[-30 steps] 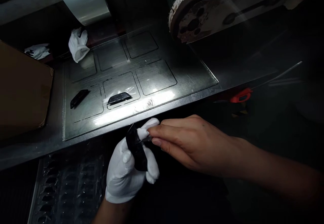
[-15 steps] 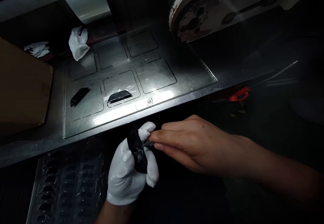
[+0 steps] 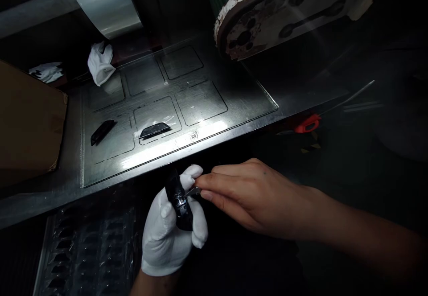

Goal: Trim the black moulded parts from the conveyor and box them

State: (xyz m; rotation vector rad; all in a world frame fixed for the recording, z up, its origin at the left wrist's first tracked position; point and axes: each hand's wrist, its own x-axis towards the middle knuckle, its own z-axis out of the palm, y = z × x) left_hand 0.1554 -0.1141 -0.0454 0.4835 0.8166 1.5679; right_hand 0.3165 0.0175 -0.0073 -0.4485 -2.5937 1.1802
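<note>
My left hand (image 3: 170,238), in a white glove, grips a glossy black plastic part (image 3: 176,193) between thumb and fingers below the table edge. Bare and closed, my right hand (image 3: 247,193) pinches a small pointed metal blade (image 3: 192,191); its handle is hidden in the fingers. The blade's tip meets the part near its middle, where a shiny patch shows. Two similar black parts lie on the metal plate beyond: one tilted at the left (image 3: 103,132), the other (image 3: 155,129) on a scrap of clear film.
A cardboard box (image 3: 30,122) stands at the left, beside white gloves (image 3: 100,64). A film roll (image 3: 107,6) hangs above the marked metal plate (image 3: 203,100). A conveyor end (image 3: 254,24) juts in at upper right. Red-handled scissors (image 3: 307,124) and a clear tray of parts (image 3: 90,251) sit lower.
Both hands hold nearly the same pose. The black part has turned slightly, so its middle catches more light. The view has shifted a little, moving the background left and slightly down.
</note>
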